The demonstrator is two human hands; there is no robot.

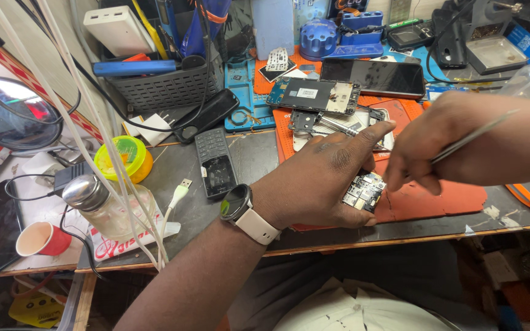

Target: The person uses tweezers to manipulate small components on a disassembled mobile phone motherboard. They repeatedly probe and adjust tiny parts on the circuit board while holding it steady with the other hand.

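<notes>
While a red paper cup (pixel 39 239) and a metal-capped glass bottle (pixel 96 205) stand at the bench's left end, a keypad phone (pixel 213 160) lies face up nearer the middle. Over the orange work mat (pixel 443 199), the left hand (pixel 320 178) pinches a small circuit board (pixel 364 191) by its edges. It looks light, stiff and fragile, best held by the rim. Beside it, the right hand (pixel 455 150) is closed on thin metal tweezers (pixel 473 136).

Left hand (pixel 323 178) gripping a circuit board (pixel 364 191), right hand (pixel 427 150) (with tweezers (pixel 473 136)) over orange mat (pixel 437 199).
</notes>
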